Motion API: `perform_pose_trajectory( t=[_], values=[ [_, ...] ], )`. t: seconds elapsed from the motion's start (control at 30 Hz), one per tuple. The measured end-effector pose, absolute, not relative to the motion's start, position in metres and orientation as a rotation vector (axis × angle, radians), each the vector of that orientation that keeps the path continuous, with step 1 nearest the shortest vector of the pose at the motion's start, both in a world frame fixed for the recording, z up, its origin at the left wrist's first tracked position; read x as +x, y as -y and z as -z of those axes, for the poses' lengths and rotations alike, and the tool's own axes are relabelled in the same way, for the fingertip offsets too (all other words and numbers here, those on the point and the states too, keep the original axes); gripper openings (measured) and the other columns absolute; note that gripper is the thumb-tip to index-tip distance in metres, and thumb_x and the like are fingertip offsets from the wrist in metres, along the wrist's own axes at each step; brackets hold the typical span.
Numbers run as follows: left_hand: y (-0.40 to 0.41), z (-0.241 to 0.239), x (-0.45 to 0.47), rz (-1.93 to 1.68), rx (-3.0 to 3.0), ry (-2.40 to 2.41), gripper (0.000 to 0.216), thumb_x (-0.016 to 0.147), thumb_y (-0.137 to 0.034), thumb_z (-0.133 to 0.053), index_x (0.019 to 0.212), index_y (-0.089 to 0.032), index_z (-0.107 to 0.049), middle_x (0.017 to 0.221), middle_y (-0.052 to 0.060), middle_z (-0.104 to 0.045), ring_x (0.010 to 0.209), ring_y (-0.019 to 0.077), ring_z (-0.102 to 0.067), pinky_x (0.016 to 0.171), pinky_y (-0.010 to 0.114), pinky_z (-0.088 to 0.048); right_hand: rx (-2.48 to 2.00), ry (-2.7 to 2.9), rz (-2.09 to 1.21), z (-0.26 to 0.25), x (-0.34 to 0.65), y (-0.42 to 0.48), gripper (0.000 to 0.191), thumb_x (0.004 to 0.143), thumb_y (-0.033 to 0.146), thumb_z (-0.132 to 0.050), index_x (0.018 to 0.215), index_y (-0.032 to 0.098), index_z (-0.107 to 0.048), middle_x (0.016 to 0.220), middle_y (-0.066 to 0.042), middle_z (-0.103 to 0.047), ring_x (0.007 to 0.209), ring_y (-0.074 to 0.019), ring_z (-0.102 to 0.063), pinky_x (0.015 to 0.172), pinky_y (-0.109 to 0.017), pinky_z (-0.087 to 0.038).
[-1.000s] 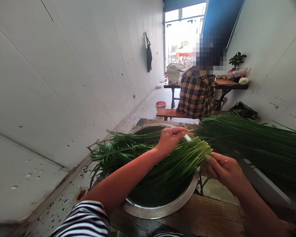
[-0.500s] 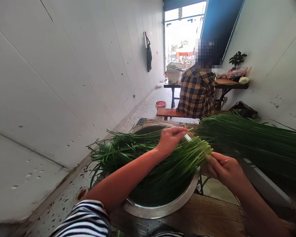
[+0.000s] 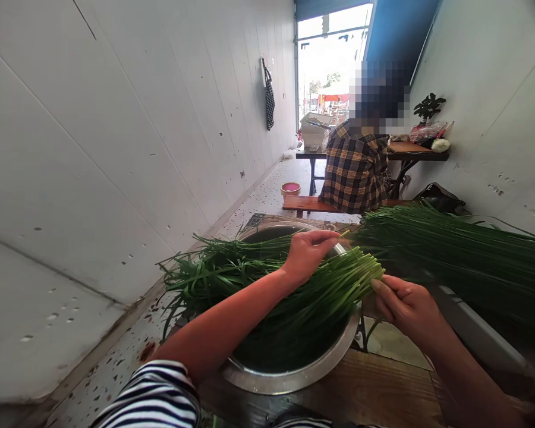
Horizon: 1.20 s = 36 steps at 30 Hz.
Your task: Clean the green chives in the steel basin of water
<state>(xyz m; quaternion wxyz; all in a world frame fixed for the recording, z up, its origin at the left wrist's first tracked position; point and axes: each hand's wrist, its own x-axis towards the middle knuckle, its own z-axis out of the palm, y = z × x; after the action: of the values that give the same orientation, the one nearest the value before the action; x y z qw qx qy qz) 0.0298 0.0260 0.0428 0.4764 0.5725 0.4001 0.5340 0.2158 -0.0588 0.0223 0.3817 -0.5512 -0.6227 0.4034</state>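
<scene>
A bunch of garlic chives [image 3: 339, 279] lies across a round metal basin [image 3: 289, 380], its pale cut ends toward the right and its leafy tips hanging over the left rim. My left hand [image 3: 307, 252] is above the bunch, thumb and fingers pinched on thin chive stalks whose ends poke out past the fingertips. At the cut ends of the bunch, my right hand [image 3: 403, 303] is closed, thumb and forefinger pressed together at the outermost stems. The inside of the right hand's grip is partly hidden.
A large heap of long chives [image 3: 463, 255] lies to the right over a pale container edge [image 3: 481, 327]. The basin stands on a wooden surface [image 3: 383, 380]. Ahead, a person in a plaid shirt [image 3: 356, 166] sits on a bench [image 3: 303, 203] at a table [image 3: 421, 156]. A white wall [image 3: 116, 148] runs along the left.
Both hands and the chives stay practically where they were. The seated person's head has shifted slightly.
</scene>
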Motion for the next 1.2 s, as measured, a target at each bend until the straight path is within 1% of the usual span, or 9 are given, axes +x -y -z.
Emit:
perform_pose_trajectory(
  t=[0.27, 0.4, 0.63, 0.9, 1.2],
  values=[
    [-0.0269, -0.0415, 0.029, -1.286, 1.459, -0.985, 0.016, 0.073, -0.025, -0.067, 0.082, -0.016, -0.075, 0.085, 0.006, -0.074, 0.082, 0.0171, -0.064, 0.084, 0.031, -0.047, -1.384, 1.6, -1.011, -0.0173, 0.2182, 0.0588, 0.046, 0.089, 0.053, -0.045, 0.057, 0.02, -0.042, 0.044, 0.006, -0.034, 0.042, -0.0074, -0.028, 0.041, -0.022, -0.022],
    [-0.0268, -0.0422, 0.0303, -1.26, 1.361, -0.961, 0.016, 0.071, -0.025, -0.069, 0.082, -0.016, -0.075, 0.083, 0.005, -0.073, 0.08, 0.0162, -0.064, 0.084, 0.031, -0.047, -1.382, 1.581, -1.024, -0.0174, 0.2179, 0.0583, 0.046, 0.089, 0.053, -0.046, 0.058, 0.02, -0.042, 0.044, 0.006, -0.034, 0.042, -0.0073, -0.028, 0.041, -0.022, -0.022],
    [-0.0259, -0.0419, 0.0314, -1.272, 1.292, -0.947, 0.016, 0.069, -0.026, -0.07, 0.081, -0.017, -0.076, 0.081, 0.004, -0.073, 0.078, 0.0153, -0.063, 0.083, 0.031, -0.047, -1.352, 1.539, -1.086, -0.0197, 0.2154, 0.0588, 0.044, 0.087, 0.054, -0.048, 0.06, 0.02, -0.043, 0.045, 0.007, -0.03, 0.042, -0.0069, -0.025, 0.04, -0.022, -0.02],
    [-0.0263, -0.0423, 0.0328, -1.313, 1.221, -0.954, 0.015, 0.065, -0.026, -0.072, 0.078, -0.017, -0.076, 0.078, 0.004, -0.073, 0.078, 0.0152, -0.063, 0.084, 0.03, -0.046, -1.368, 1.585, -1.048, -0.0165, 0.218, 0.0581, 0.045, 0.089, 0.055, -0.045, 0.061, 0.02, -0.043, 0.046, 0.006, -0.033, 0.043, -0.0072, -0.027, 0.04, -0.022, -0.021],
    [-0.0251, -0.043, 0.032, -1.28, 1.243, -0.933, 0.017, 0.066, -0.027, -0.072, 0.079, -0.016, -0.075, 0.08, 0.005, -0.073, 0.079, 0.0152, -0.062, 0.084, 0.031, -0.047, -1.361, 1.581, -1.048, -0.0182, 0.2166, 0.059, 0.045, 0.089, 0.054, -0.046, 0.06, 0.019, -0.043, 0.046, 0.006, -0.033, 0.044, -0.0072, -0.028, 0.041, -0.022, -0.023]
  ],
)
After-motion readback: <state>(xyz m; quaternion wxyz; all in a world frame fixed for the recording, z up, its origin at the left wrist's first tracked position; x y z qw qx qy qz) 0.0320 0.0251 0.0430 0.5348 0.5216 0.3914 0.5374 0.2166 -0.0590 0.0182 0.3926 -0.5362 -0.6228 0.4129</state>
